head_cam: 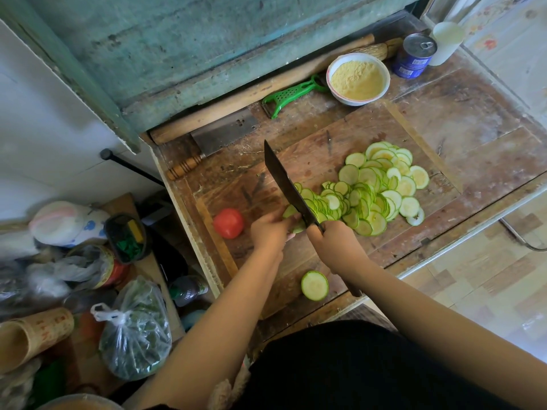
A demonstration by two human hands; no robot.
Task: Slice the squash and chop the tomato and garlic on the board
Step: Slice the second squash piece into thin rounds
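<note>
On the wooden board point(313, 155) lies a spread of thin green-rimmed squash slices point(376, 187). My right hand point(334, 244) grips the handle of a dark knife point(285, 182), its blade down against the last squash piece point(291, 213). My left hand point(269, 229) holds that short piece from the left, fingers curled on it. A red tomato point(228, 223) sits at the board's left edge. A cut squash end point(314, 285) lies near the front edge, cut face up. I see no garlic.
A cleaver point(219, 137) and a long wooden rolling pin point(260, 90) lie behind the board, with a green peeler point(291, 94), a bowl of yellow meal point(357, 79) and a blue tin point(416, 54). Bags and jars point(118, 291) crowd the low surface at left.
</note>
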